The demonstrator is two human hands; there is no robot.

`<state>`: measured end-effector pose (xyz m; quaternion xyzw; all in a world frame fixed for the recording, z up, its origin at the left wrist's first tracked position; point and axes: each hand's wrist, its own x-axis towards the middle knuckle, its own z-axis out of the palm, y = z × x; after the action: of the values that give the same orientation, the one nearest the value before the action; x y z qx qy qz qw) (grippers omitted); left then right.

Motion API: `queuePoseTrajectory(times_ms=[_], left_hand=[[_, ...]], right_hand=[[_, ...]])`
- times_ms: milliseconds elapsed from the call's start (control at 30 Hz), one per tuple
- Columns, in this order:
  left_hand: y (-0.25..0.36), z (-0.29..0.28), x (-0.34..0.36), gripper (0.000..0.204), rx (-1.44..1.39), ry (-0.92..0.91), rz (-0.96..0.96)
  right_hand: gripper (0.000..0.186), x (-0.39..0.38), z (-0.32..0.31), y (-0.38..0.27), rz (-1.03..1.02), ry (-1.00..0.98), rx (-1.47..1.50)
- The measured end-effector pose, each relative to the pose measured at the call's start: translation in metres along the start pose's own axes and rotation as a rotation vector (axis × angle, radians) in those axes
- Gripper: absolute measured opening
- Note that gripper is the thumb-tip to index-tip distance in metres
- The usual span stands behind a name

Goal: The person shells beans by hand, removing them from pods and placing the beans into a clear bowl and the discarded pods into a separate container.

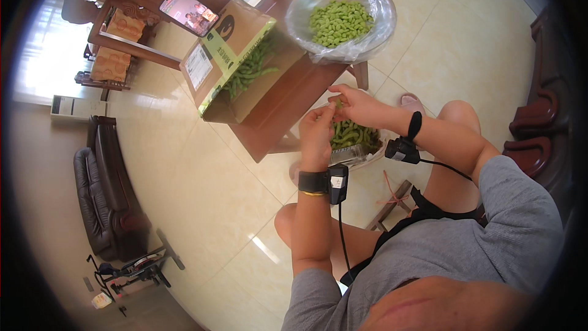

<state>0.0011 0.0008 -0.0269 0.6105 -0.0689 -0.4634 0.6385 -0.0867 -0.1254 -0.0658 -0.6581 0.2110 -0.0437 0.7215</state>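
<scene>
My left hand [315,130] and my right hand [360,105] meet fingertip to fingertip, both closed in a pinch. Between them is a small green soybean pod [338,103], mostly hidden by the fingers. Right below, a container on the floor holds green pods [354,136], with a clear plastic box [348,155] at its near side. Beyond my hands, a metal bowl [390,15] lined with clear plastic holds a heap of shelled green beans [342,23]. To its left, a cardboard box [205,49] lies with its open side toward me, full pods [251,72] inside.
Bowl and box stand on a brown wooden bench [275,113]. A phone [190,12] with a lit screen leans by the box. Dark leather sofa [110,190] and exercise bike [138,270] are at left, carved wooden seating [533,116] at right. Cables run from my wrist straps.
</scene>
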Motion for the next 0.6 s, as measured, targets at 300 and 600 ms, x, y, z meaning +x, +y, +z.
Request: queuePoseTrajectory(times_ms=[300, 600], left_hand=[[-0.003, 0.001, 0.000, 0.020, 0.297, 0.008, 0.163], [0.003, -0.006, -0.002, 0.007, -0.053, 0.066, 0.074]], right_hand=[[0.080, -0.021, -0.001, -0.026, -0.290, -0.152, -0.184], [0.020, -0.018, 0.004, -0.033, -0.717, 0.232, -0.600]])
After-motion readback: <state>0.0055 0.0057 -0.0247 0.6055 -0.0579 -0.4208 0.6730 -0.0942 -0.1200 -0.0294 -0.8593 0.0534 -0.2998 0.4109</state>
